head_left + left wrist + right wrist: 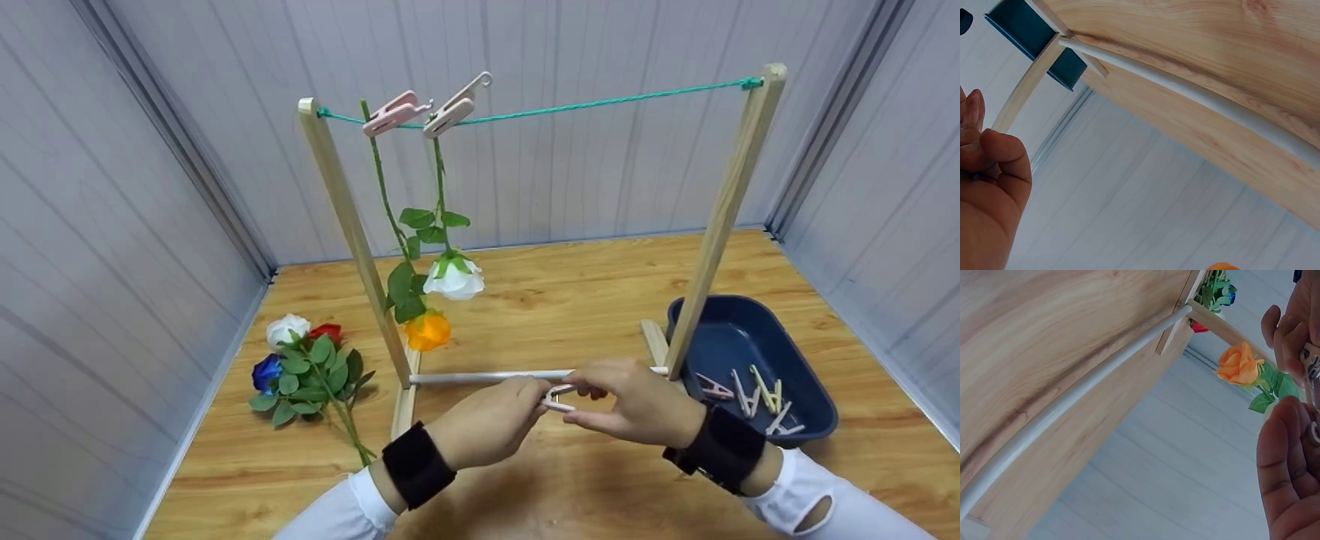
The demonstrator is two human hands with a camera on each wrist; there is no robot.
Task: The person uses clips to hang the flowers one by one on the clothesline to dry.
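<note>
Low in front of the rack, a pale clothespin (559,399) sits between both hands. My left hand (491,420) pinches one end of it, fingers curled in the left wrist view. My right hand (637,401) has thumb and fingers at the two spread handles; the right wrist view shows the clothespin partly, at the frame's edge. Above, a pink clothespin (391,116) and a whitish clothespin (452,112) grip stems on the green cord (600,106). An orange rose (427,331) and a white rose (454,277) hang head down from them.
Wooden posts (724,217) and a white crossbar (487,376) form the rack. At left on the table lie a white rose (287,330), a red rose (327,332) and a blue rose (265,373). A dark blue bin (806,375) at right holds several clothespins (765,390).
</note>
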